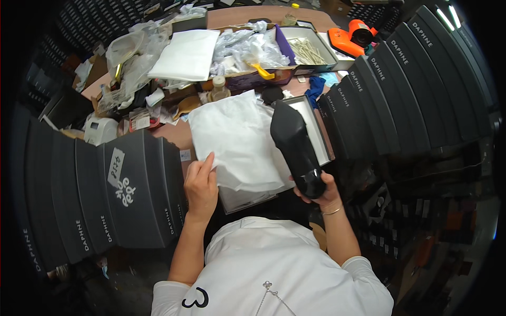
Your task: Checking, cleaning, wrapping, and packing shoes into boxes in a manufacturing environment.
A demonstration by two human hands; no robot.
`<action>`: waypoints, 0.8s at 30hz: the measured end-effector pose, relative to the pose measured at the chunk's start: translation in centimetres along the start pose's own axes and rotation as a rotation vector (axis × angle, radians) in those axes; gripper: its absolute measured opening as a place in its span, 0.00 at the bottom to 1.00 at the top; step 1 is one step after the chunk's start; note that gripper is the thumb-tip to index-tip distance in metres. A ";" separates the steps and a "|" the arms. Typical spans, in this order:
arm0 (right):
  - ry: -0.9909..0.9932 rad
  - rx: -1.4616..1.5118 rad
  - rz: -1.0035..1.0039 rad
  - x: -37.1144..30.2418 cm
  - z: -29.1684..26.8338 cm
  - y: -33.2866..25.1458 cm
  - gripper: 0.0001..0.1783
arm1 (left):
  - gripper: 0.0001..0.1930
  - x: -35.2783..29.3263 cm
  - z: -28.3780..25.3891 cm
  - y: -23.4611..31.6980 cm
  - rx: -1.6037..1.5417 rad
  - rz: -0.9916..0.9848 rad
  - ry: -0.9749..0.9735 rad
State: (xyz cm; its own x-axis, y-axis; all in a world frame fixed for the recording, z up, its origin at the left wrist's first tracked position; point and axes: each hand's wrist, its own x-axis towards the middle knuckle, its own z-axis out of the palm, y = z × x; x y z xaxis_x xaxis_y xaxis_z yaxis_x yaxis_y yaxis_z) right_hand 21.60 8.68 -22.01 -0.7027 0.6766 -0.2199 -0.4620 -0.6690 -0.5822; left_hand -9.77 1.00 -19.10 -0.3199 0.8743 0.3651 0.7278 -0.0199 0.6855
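In my right hand point(328, 190) is a black shoe point(291, 138), gripped near its heel end, with the pointed end tilted away from me and the sole side up. My left hand point(201, 185) pinches the near left edge of a white tissue sheet point(232, 139). That sheet spreads over an open shoebox, whose bare front rim point(247, 204) shows below it. Right behind the shoe lies another grey-edged open box part point(315, 131) with a white inside.
Stacked dark shoeboxes rise on the left point(132, 195) and right point(406, 100). Across the table are a stack of white paper point(185, 54), a purple box point(286, 46) of plastic wrap, a tray of sticks point(308, 51), an orange tape dispenser point(345, 42) and a small jar point(220, 88).
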 end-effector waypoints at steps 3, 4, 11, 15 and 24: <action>-0.177 -0.245 0.061 -2.8 1.5 -3.6 0.44 | 0.17 2.3 0.1 1.1 -0.124 -0.023 0.021; -0.242 -0.286 0.097 -3.6 1.6 -4.5 0.45 | 0.17 3.0 0.3 1.6 -0.189 -0.055 0.036; -0.143 -0.743 0.317 -1.3 6.5 -6.3 0.38 | 0.14 3.5 -0.8 4.2 -0.349 0.051 -0.083; 0.085 -0.456 0.136 3.0 7.0 -2.1 0.28 | 0.15 3.2 -1.5 4.7 -0.247 0.039 -0.063; -0.069 0.022 0.099 3.4 3.6 0.0 0.36 | 0.15 4.5 0.0 5.0 -0.375 0.034 -0.040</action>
State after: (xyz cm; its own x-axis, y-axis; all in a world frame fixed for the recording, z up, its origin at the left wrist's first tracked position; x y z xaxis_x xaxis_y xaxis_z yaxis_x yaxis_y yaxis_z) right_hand 17.30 9.91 -19.95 -0.7807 0.5846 -0.2206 -0.3997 -0.7386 -0.5428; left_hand -7.57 4.85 -14.00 -0.2704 0.8882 0.3715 0.4622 -0.2188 0.8594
